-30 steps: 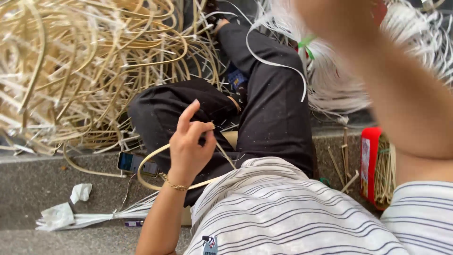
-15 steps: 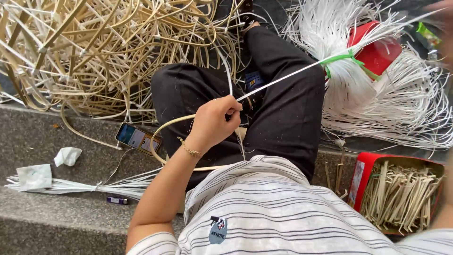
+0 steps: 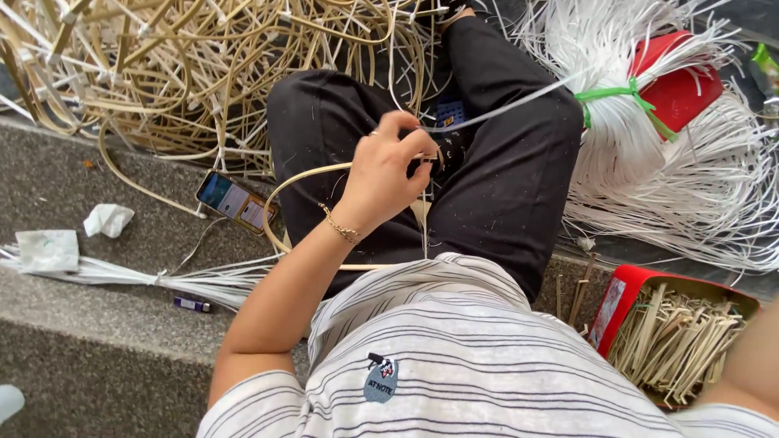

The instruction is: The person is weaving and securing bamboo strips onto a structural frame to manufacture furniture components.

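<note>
Since the earlier frame your left hand has stayed over your lap, fingers pinched on a thin white strip where it meets a curved tan cane loop. At far left, stiff yellow cane lies tangled above a flat phone. Rightward, glossy white strips fan out, tied green. Your right hand isn't visible; only its forearm edge shows.
</note>
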